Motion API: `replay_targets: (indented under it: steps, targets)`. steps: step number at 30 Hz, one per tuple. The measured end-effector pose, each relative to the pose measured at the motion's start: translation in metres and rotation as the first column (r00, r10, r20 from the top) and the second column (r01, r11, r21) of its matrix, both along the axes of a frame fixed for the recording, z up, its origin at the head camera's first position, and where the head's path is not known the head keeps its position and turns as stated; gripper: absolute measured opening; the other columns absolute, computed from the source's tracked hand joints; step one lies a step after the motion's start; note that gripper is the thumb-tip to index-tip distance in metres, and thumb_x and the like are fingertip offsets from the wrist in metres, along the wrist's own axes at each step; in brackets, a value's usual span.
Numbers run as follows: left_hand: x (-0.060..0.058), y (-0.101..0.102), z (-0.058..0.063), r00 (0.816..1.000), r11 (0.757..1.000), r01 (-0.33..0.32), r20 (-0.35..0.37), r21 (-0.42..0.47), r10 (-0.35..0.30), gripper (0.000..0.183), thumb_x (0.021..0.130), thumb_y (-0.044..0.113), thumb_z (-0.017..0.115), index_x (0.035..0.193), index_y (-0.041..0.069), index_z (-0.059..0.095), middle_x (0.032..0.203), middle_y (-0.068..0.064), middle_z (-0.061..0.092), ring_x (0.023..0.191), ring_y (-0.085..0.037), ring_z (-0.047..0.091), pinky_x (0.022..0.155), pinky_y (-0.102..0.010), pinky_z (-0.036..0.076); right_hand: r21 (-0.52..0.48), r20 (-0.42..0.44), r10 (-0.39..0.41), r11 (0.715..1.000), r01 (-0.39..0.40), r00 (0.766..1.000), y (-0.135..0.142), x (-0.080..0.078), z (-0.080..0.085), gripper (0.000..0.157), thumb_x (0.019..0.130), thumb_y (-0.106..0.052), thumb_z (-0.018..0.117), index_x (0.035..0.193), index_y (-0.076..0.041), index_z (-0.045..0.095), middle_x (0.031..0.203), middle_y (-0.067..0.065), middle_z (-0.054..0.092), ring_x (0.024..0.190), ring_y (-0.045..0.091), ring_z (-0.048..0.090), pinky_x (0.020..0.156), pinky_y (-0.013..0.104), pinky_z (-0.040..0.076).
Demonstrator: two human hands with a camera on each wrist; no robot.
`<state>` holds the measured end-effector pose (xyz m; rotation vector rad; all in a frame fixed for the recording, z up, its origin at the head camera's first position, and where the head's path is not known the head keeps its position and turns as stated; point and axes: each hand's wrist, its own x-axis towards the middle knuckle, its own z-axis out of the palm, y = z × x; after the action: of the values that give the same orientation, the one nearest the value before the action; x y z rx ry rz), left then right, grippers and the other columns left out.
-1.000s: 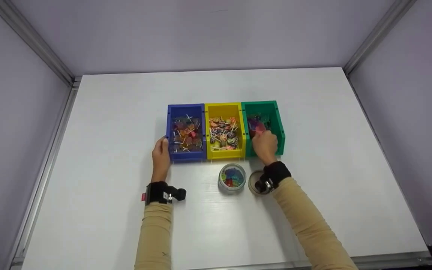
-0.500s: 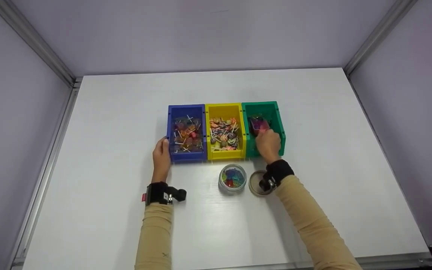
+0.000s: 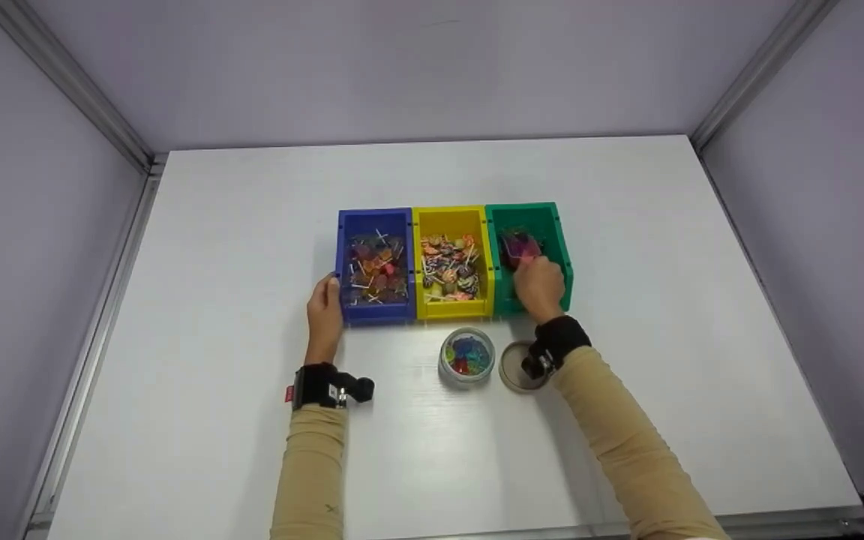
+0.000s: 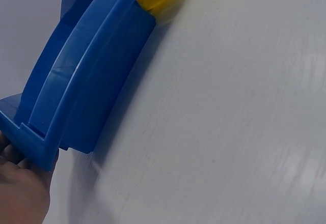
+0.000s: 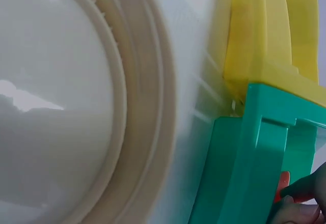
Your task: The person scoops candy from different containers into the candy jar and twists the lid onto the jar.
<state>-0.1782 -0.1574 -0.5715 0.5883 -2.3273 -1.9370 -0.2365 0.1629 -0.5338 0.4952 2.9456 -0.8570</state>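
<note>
In the head view my right hand [image 3: 539,285] grips a translucent pink scoop [image 3: 520,247], which sits inside the green bin [image 3: 564,259]. Dark candies show in and around the scoop; their kind is hard to tell. My left hand [image 3: 325,307] holds the left side of the blue bin [image 3: 376,311] near its front corner; in the left wrist view its bent fingers lie partly behind the bin. In front of the bins stands an uncovered jar [image 3: 466,379] with colourful gummy-like candies. Beside it a round beige lid [image 3: 513,381] lies under my right wrist.
Between the blue and green bins is a yellow bin [image 3: 453,309] with wrapped lollipops [image 3: 448,262]. The blue bin holds lollipops [image 3: 378,264] too. All three bins stand joined in a row on a white table [image 3: 237,225], with walls behind and at both sides.
My right hand has shifted slightly right and toward me with the scoop inside the green bin. More of the lid shows beneath the wrist. My left hand keeps its place at the blue bin.
</note>
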Motion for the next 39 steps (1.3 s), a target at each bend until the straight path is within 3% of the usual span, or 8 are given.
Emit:
replay_targets:
  steps: [4, 12, 22, 30, 39]
  targets:
    - [0.000, 0.000, 0.000, 1.000, 1.000, -0.001, 0.001, 0.002, 0.001, 0.047, 0.106, 0.025, 0.036, 0.142, -0.004, 0.041, 0.149, -0.024, 0.042, 0.143, -0.035, 0.036, 0.122, -0.044, 0.029, 0.019, 0.022, 0.023, 1.000, -0.024, 0.999, 0.003, -0.002, 0.001, 0.032, 0.099, -0.019, 0.047, 0.070, -0.006, 0.050, 0.068, 0.007, 0.047, 0.063, 0.020, 0.046, 0.051, 0.029, 0.033]
    - [0.000, 0.001, -0.001, 1.000, 1.000, 0.007, 0.001, -0.011, -0.007, 0.047, 0.106, 0.025, 0.036, 0.141, -0.005, 0.041, 0.148, -0.024, 0.043, 0.142, -0.035, 0.037, 0.122, -0.044, 0.030, 0.001, 0.041, 0.013, 1.000, -0.013, 0.999, 0.006, -0.003, 0.000, 0.033, 0.099, -0.022, 0.048, 0.085, 0.003, 0.063, 0.076, 0.012, 0.058, 0.067, 0.021, 0.049, 0.053, 0.031, 0.037]
    - [0.000, 0.001, 0.000, 1.000, 1.000, 0.001, 0.013, -0.004, -0.001, 0.048, 0.106, 0.026, 0.035, 0.143, -0.004, 0.040, 0.149, -0.024, 0.042, 0.143, -0.035, 0.036, 0.122, -0.044, 0.029, 0.008, 0.044, 0.023, 1.000, -0.023, 0.999, 0.008, -0.003, -0.003, 0.036, 0.101, -0.023, 0.046, 0.090, 0.004, 0.066, 0.078, 0.013, 0.059, 0.067, 0.022, 0.048, 0.055, 0.032, 0.036]
    - [0.001, 0.000, 0.000, 1.000, 1.000, 0.001, 0.007, 0.021, -0.002, 0.048, 0.106, 0.027, 0.036, 0.142, -0.003, 0.041, 0.149, -0.022, 0.043, 0.143, -0.033, 0.036, 0.122, -0.043, 0.030, 0.011, -0.025, 0.053, 0.999, -0.052, 0.998, 0.011, 0.000, -0.006, 0.039, 0.102, -0.023, 0.043, 0.091, 0.008, 0.064, 0.088, 0.026, 0.068, 0.072, 0.027, 0.055, 0.066, 0.047, 0.049]
    - [0.001, 0.001, 0.001, 1.000, 1.000, 0.002, 0.018, 0.016, -0.002, 0.049, 0.106, 0.028, 0.036, 0.143, -0.003, 0.039, 0.149, -0.023, 0.042, 0.143, -0.033, 0.036, 0.122, -0.044, 0.030, -0.008, -0.076, 0.058, 0.998, -0.058, 0.995, 0.013, 0.004, -0.010, 0.038, 0.103, -0.023, 0.041, 0.093, 0.007, 0.063, 0.090, 0.027, 0.068, 0.076, 0.031, 0.059, 0.071, 0.051, 0.051]
